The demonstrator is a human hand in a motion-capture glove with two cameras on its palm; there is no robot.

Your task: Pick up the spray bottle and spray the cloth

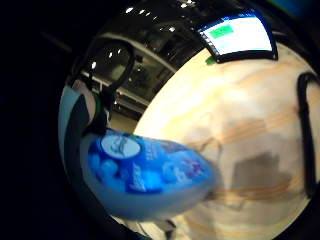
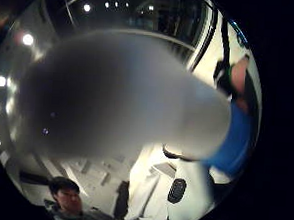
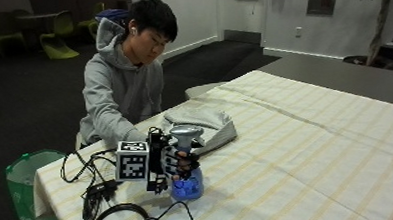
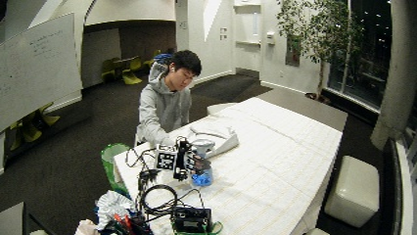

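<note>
Striped worktop (image 3: 304,135), lower centre of frame: we note our gloved right hand (image 3: 176,163) gripping the spray bottle (image 3: 187,183) upright, nozzle facing the folded grey cloth (image 3: 200,121) behind, ready for spraying.

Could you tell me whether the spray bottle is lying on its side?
No, the spray bottle stands upright on the table, with the gloved hand gripping its neck.

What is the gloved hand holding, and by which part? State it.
The right hand grips the spray bottle with its fingers curled round the neck, just below the grey spray head; the blue base stands on the tablecloth.
</note>
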